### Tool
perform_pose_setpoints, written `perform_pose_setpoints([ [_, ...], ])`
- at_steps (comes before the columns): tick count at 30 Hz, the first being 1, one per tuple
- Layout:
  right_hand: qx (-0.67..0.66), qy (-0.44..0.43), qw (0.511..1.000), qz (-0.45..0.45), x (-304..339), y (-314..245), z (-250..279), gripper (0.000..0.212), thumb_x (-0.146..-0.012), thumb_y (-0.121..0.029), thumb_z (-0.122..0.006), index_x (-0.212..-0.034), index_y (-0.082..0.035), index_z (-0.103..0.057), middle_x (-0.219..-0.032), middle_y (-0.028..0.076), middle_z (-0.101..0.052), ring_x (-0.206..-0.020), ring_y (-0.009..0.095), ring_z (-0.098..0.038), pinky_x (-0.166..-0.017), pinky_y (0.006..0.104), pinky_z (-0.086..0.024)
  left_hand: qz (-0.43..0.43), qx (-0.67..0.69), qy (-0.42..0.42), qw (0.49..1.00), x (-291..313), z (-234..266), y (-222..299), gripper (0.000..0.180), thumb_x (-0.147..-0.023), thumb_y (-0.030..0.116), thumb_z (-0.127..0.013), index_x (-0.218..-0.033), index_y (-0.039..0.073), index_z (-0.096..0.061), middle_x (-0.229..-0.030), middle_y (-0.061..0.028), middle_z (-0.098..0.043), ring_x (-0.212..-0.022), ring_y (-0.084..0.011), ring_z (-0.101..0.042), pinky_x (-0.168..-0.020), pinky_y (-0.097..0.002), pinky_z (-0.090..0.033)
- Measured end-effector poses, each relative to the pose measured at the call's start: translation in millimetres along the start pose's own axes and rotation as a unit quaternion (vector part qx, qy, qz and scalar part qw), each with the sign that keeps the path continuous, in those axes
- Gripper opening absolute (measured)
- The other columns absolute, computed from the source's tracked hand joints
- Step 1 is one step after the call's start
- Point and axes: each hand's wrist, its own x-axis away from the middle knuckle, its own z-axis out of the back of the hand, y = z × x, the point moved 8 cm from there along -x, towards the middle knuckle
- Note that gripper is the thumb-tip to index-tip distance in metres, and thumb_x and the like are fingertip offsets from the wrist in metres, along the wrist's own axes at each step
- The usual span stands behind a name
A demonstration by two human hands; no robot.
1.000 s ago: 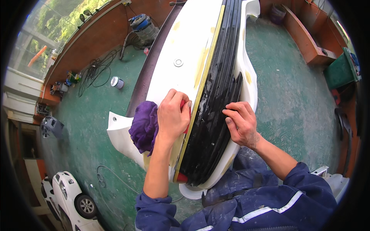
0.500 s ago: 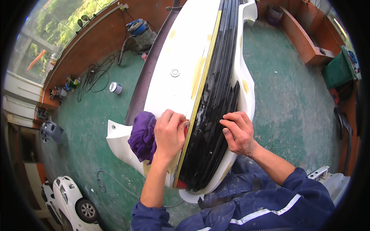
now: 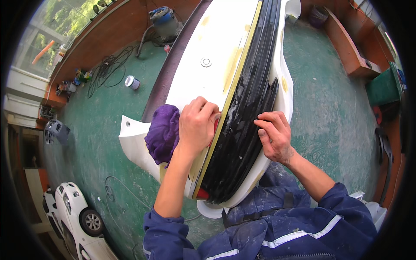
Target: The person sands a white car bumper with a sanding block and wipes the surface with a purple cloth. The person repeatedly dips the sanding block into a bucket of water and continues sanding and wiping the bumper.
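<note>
A white car bumper [image 3: 195, 82] with yellowish patches lies lengthwise in front of me. A yellow strip of masking tape [image 3: 236, 71] runs along its ribbed black trim [image 3: 242, 108]. My left hand [image 3: 198, 123] is closed in a pinch at the tape's left edge; its fingers hide whatever they grip. A red piece [image 3: 202, 193] shows by the tape's near end. Beside my left wrist, a bunched purple cloth [image 3: 163, 135] rests on the bumper. My right hand [image 3: 276, 134] is at the trim's right side, fingers loosely bent and thumb apart, with nothing seen in it.
A dark purplish stand [image 3: 160, 93] runs along the bumper's left. On the green floor are a can [image 3: 132, 82], coiled cables [image 3: 106, 73] and a vacuum machine [image 3: 164, 24]. A white car [image 3: 78, 208] stands lower left, a green bin [image 3: 383, 86] at right.
The whole view has shifted, so the bumper and both hands appear higher and slightly further right. Relative to the bumper, both hands have barely moved.
</note>
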Motion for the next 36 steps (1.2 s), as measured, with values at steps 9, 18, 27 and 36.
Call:
perform_pose_setpoints([
  [9, 0.091, -0.089, 0.991, 0.044, 0, -17, -13, 0.051, -0.094, -0.012, -0.073, -0.144, -0.002, -0.068, -0.150, 0.015, -0.063, -0.143, 0.036, -0.056, -0.120, 0.0484, -0.043, 0.062, 0.018, 0.016, 0.998, -2, 5, -16, 0.011, -0.090, 0.008, -0.083, -0.093, 0.004, -0.073, -0.096, -0.0098, -0.068, -0.088, -0.0346, -0.068, -0.079, -0.0445, -0.054],
  [18, 0.078, -0.235, 0.962, 0.117, 47, -104, -79, 0.057, -0.100, -0.021, -0.067, -0.147, 0.011, -0.063, -0.155, 0.024, -0.062, -0.154, 0.038, -0.052, -0.131, 0.0505, -0.037, 0.258, 0.064, 0.117, 0.957, 143, 90, 3, 0.015, -0.090, 0.000, -0.085, -0.095, 0.001, -0.071, -0.095, -0.0118, -0.066, -0.084, -0.0297, -0.066, -0.077, -0.0425, -0.054],
  [27, 0.012, -0.285, 0.938, 0.195, 94, -145, -98, 0.055, -0.096, -0.019, -0.067, -0.143, 0.008, -0.066, -0.152, 0.022, -0.065, -0.149, 0.035, -0.058, -0.129, 0.0502, -0.040, 0.329, 0.056, 0.139, 0.932, 254, 83, 16, 0.017, -0.090, 0.001, -0.085, -0.095, 0.001, -0.069, -0.094, -0.0118, -0.066, -0.086, -0.0314, -0.065, -0.078, -0.0430, -0.053],
  [36, 0.154, -0.156, 0.970, 0.107, -8, -50, -59, 0.047, -0.097, -0.008, -0.072, -0.142, 0.005, -0.067, -0.150, 0.021, -0.066, -0.150, 0.037, -0.055, -0.131, 0.0521, -0.036, 0.393, 0.059, 0.149, 0.905, 323, 81, 20, 0.015, -0.091, 0.002, -0.085, -0.096, 0.001, -0.070, -0.096, -0.0123, -0.066, -0.086, -0.0319, -0.065, -0.079, -0.0431, -0.053],
])
